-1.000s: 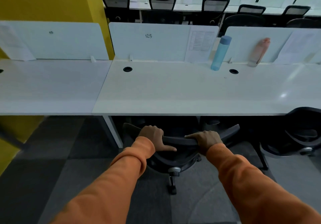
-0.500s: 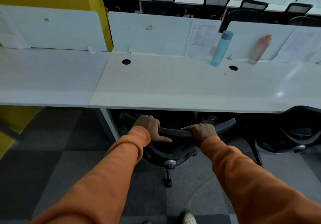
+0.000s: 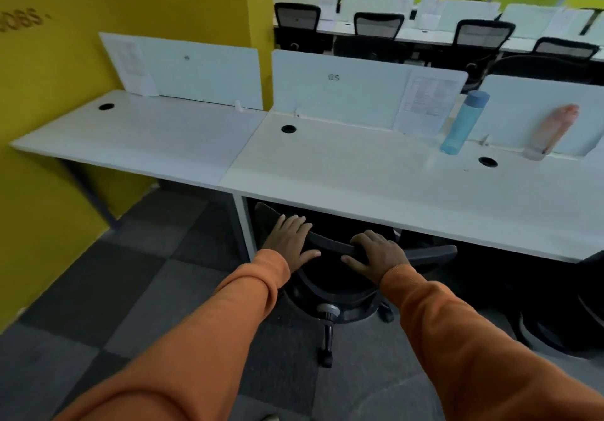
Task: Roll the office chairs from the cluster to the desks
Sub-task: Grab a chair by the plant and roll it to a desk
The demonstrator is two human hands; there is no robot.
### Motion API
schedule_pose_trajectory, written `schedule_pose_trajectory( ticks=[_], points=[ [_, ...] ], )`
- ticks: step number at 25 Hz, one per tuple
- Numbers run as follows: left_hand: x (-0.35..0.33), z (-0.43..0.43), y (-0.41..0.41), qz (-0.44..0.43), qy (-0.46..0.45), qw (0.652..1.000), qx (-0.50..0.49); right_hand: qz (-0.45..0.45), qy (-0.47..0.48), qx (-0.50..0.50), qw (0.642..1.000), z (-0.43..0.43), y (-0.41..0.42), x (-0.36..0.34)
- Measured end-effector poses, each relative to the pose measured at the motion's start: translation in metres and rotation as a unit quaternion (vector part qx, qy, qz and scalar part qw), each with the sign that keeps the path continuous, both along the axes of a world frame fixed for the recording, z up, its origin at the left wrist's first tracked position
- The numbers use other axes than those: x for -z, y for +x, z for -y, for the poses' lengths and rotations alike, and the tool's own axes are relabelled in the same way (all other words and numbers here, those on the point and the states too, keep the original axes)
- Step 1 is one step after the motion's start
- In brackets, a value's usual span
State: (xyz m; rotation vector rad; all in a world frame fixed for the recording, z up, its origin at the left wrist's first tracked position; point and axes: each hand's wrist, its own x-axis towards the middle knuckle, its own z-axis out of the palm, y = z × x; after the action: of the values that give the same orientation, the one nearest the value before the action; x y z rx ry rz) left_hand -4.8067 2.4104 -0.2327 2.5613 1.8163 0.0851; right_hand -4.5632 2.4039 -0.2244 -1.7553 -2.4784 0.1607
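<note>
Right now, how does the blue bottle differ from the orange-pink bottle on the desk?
The blue bottle is blue with a blue cap; the orange-pink bottle has a pale base. The blue bottle stands nearly upright; the orange-pink bottle leans more, against the white divider. Both stand at the back of the same white desk.

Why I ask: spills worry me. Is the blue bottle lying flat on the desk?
No, the blue bottle stands on its base on the desk, close to the divider panel.
</note>
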Motion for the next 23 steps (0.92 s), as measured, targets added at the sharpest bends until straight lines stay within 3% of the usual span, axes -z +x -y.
schedule_pose_trajectory(
  ticks=[8,15,19,23],
  points=[
    [-0.011,0.078,-0.006,0.039,-0.030,0.991,-0.124,-0.071,0.102,-0.126,0.984,0.019,-0.041,0.003],
    [-0.021,0.178,-0.076,0.049,-0.038,0.953,-0.296,-0.085,0.060,-0.309,0.945,0.063,-0.160,-0.008],
    [-0.030,0.268,-0.149,0.043,-0.034,0.914,-0.402,-0.092,0.024,-0.428,0.899,0.118,-0.270,-0.016],
    [-0.036,0.371,-0.222,0.062,-0.032,0.852,-0.519,-0.093,-0.002,-0.533,0.841,0.203,-0.379,-0.023]
  ],
)
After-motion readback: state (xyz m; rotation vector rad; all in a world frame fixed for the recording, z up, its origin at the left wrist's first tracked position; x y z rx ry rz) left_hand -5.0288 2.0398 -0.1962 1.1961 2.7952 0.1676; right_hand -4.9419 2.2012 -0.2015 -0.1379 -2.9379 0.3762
